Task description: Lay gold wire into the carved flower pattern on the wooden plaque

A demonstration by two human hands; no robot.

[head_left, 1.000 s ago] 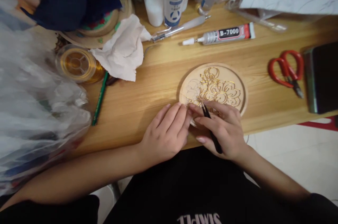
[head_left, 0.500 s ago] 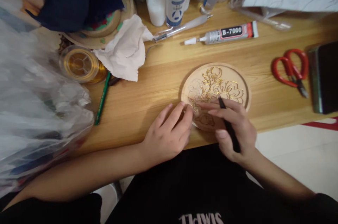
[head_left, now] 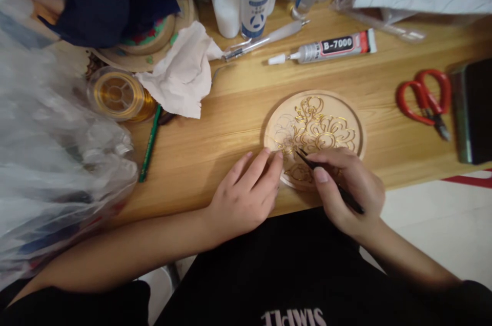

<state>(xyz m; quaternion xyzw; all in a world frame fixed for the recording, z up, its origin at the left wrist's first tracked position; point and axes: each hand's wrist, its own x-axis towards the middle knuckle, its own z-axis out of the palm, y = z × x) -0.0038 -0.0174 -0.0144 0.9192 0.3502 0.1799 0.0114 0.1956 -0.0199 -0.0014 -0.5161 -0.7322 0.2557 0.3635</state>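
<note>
A round wooden plate with a raised rim lies near the table's front edge. Gold wire outlines flowers over much of its face, and thin drawn lines show at the left. My left hand is closed at the plate's lower left rim, fingers bent and fingertips on it; its thumb is hidden. Black tweezers are pinched between the thumb and fingers of my right hand, which is over the plate's lower right. Their tips are slightly apart, pointing at the wire pattern near the plate's middle.
Behind the plate lie a B-7000 glue tube and a white-handled pen-like tool. Red-handled cutters are at right beside a dark box-like object. At left are a gold wire spool, crumpled tissue, green pencil and plastic bags.
My right hand has turned the tweezers from a steep, raised hold to a low one, with the tips down toward the plate. My left hand stays in place.
</note>
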